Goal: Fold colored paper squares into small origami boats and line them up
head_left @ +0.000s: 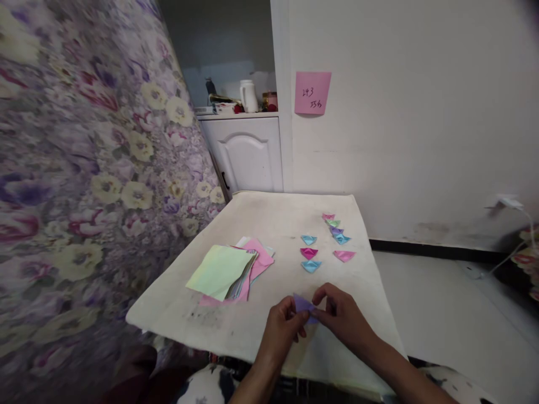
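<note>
A small piece of folded purple paper (301, 303) is held between my two hands, just above the front part of the table. My left hand (283, 321) pinches its left side between thumb and fingers. On its right edge, the thumb and index finger of my right hand (343, 312) close on the paper. Beyond my hands lie small folded paper pieces: a blue one (311, 266), a magenta one (309, 253) and another blue one (309, 240) in a column. A pink folded piece (344, 256) and an overlapping row with a purple piece (336, 230) lie farther right.
A loose stack of coloured paper sheets (219, 270) lies on the left of the cloth-covered table (273, 216). A floral curtain (105, 168) hangs along the left side. Behind stand a white cabinet (248, 151) and a wall with a pink note (313, 92).
</note>
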The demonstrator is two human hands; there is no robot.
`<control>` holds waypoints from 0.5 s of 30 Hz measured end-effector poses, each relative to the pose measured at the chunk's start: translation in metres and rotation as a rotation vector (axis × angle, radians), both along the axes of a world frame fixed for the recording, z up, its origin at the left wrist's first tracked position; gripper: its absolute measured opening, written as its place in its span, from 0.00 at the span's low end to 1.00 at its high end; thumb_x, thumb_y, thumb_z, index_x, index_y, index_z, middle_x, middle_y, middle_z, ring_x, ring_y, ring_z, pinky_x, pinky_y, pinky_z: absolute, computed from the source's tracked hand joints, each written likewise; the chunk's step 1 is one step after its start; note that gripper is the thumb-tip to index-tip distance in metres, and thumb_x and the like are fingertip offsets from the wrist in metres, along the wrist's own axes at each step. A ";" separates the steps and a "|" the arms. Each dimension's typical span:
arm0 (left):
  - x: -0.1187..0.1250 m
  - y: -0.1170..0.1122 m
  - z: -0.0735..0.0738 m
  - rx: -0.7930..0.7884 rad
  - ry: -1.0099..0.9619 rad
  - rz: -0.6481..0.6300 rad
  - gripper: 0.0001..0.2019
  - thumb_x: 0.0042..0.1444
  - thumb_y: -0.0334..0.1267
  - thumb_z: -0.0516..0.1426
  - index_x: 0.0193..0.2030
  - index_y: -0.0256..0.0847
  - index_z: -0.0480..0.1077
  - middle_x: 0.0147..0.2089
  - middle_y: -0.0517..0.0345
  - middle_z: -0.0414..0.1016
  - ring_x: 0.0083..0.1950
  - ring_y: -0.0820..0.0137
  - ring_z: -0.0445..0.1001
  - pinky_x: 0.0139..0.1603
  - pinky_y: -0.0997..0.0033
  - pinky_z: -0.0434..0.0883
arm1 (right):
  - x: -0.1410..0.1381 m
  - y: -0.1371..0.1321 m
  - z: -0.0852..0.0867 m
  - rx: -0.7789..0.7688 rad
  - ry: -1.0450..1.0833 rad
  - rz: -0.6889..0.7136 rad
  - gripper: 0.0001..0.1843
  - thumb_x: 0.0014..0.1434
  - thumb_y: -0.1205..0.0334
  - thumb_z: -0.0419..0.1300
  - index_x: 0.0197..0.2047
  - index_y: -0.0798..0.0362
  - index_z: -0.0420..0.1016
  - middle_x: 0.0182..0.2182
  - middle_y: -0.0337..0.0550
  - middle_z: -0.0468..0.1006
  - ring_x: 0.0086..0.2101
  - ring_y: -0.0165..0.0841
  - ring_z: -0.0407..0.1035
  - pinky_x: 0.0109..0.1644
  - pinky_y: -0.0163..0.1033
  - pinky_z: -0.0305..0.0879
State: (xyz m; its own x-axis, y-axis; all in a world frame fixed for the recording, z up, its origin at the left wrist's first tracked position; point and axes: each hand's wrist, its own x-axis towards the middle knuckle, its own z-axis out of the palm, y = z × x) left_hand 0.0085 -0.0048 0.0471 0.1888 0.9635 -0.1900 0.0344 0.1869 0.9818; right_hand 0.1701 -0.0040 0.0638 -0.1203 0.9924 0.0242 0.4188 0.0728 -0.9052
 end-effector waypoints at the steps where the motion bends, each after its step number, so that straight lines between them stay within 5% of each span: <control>1: 0.000 0.000 0.000 0.003 -0.005 0.012 0.10 0.47 0.40 0.61 0.27 0.37 0.66 0.17 0.68 0.64 0.16 0.77 0.64 0.16 0.80 0.55 | 0.000 -0.001 0.001 0.021 -0.013 -0.012 0.05 0.48 0.66 0.62 0.31 0.52 0.71 0.17 0.30 0.60 0.21 0.27 0.57 0.25 0.31 0.52; 15: 0.003 -0.001 -0.001 0.004 -0.084 0.052 0.06 0.47 0.36 0.60 0.28 0.37 0.67 0.21 0.63 0.70 0.21 0.74 0.71 0.20 0.78 0.63 | -0.002 -0.001 -0.002 0.057 -0.075 -0.023 0.03 0.49 0.67 0.61 0.30 0.52 0.71 0.19 0.32 0.63 0.22 0.27 0.59 0.26 0.31 0.54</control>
